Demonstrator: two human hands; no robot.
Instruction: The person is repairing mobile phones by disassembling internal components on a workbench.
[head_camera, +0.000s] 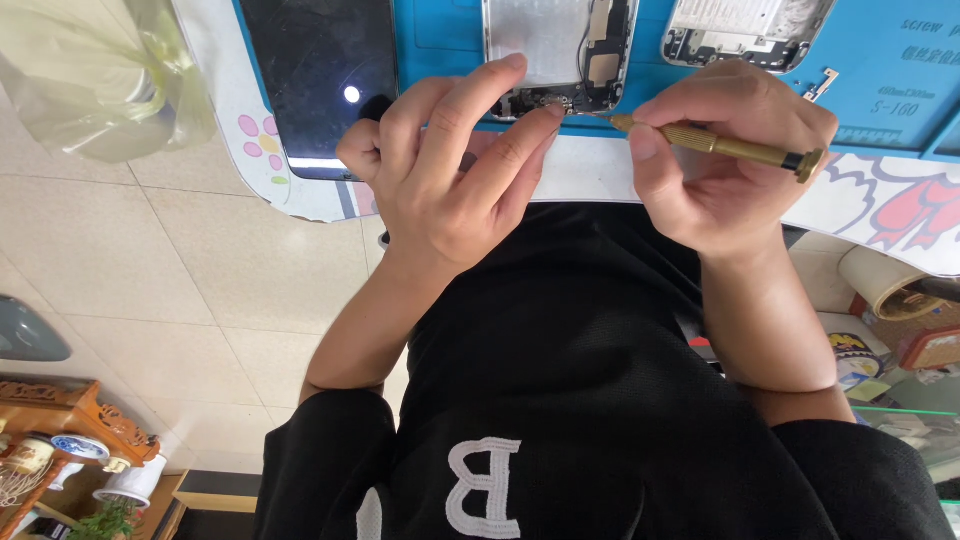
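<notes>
Blue mat (880, 60), screwdriver (720, 145) in right hand (725, 165)

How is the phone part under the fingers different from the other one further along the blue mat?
The opened phone is straight and touched by the left hand, with the brass screwdriver in the right hand pointing at it. The second phone shell is tilted and untouched. Both lie open on the blue mat.

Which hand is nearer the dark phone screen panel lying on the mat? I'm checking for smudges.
Left. The left hand lies right beside the screen panel; the right hand, holding the brass screwdriver, is farther away.
</notes>
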